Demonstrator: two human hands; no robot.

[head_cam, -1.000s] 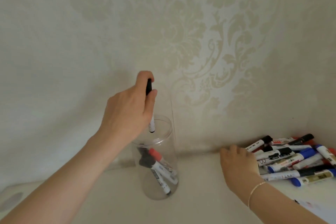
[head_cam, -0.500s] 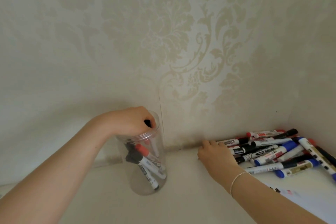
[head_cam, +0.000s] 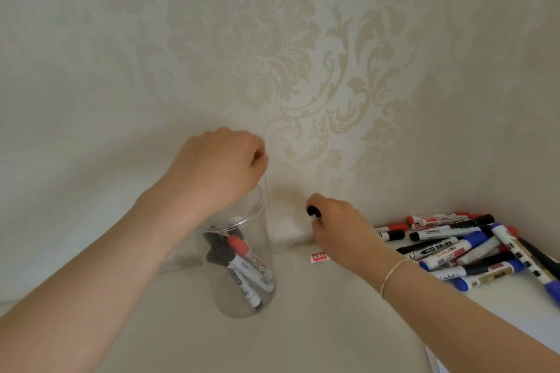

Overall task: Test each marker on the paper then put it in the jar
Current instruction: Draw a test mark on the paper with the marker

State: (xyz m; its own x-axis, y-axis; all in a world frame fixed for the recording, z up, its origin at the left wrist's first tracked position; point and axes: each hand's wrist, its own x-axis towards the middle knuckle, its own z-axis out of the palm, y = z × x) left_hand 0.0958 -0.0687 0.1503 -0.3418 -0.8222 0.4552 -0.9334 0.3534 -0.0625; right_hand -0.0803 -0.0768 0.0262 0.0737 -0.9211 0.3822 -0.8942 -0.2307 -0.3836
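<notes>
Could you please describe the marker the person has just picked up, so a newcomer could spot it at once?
Start at the clear jar against the patterned wall, then look right, short of the marker pile. There the right hand grips a marker; only its black end shows. Unlike every other marker, it is lifted off the table, not lying in the pile or jar.

**Hidden and cut-off items, head view**

Your left hand (head_cam: 218, 166) covers the back rim of the jar (head_cam: 242, 266), and its fingers curl out of sight, so you can't tell if that grip holds anything. Your right hand (head_cam: 339, 227) hides most of a black-capped marker (head_cam: 313, 212); only the cap end shows. The marker pile (head_cam: 460, 248) runs off the right edge. Label print on the markers is too small to read. A small red-and-white tag (head_cam: 319, 257) on the tabletop (head_cam: 333, 327) is unreadable.
</notes>
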